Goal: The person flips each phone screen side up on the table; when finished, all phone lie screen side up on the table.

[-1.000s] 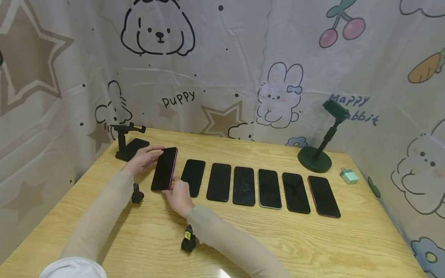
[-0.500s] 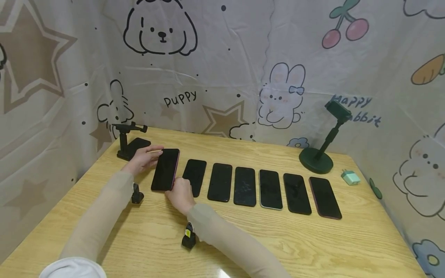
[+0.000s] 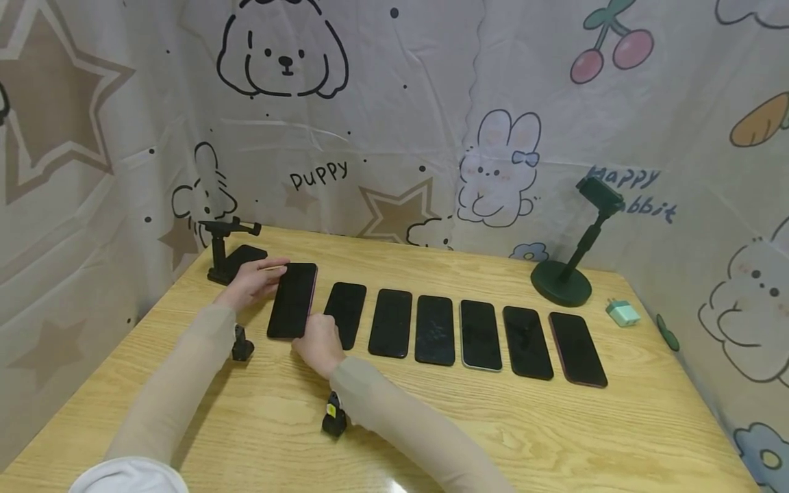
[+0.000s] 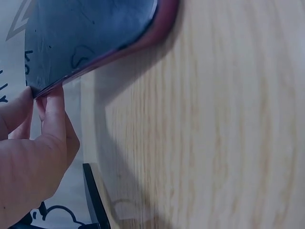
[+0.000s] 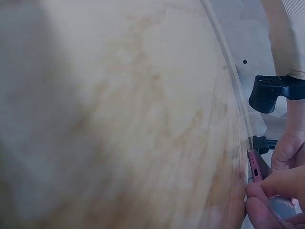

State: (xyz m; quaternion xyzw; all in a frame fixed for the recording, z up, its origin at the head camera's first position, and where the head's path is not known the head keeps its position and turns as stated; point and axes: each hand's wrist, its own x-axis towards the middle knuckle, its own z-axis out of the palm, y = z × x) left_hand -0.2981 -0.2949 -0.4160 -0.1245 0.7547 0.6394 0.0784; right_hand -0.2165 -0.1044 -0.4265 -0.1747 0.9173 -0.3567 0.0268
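Observation:
In the head view, a smartphone point(image 3: 292, 301) with a dark screen and purplish-pink edge is held tilted at the left of the table. My left hand point(image 3: 248, 282) pinches its upper left side between thumb and fingers, which the left wrist view shows at the phone's edge point(image 4: 95, 62). At the lower right edge my right hand point(image 3: 319, 346) grips the same phone with curled fingers. The right wrist view shows the phone's pink end with a port point(image 5: 255, 171) beside that hand's fingers point(image 5: 276, 188). Part of another phone point(image 3: 346, 311) is hidden behind the right hand.
Several dark phones lie in a row to the right, from a black one point(image 3: 390, 323) to a pink-edged one point(image 3: 578, 349). A black folding stand point(image 3: 224, 257) stands back left, a round-based stand point(image 3: 561, 282) back right, with a mint charger plug point(image 3: 624, 313) near it.
The fingers of my right hand have folded in closer against the phone's lower right edge. The phone's tilt has changed slightly; the left hand keeps its hold.

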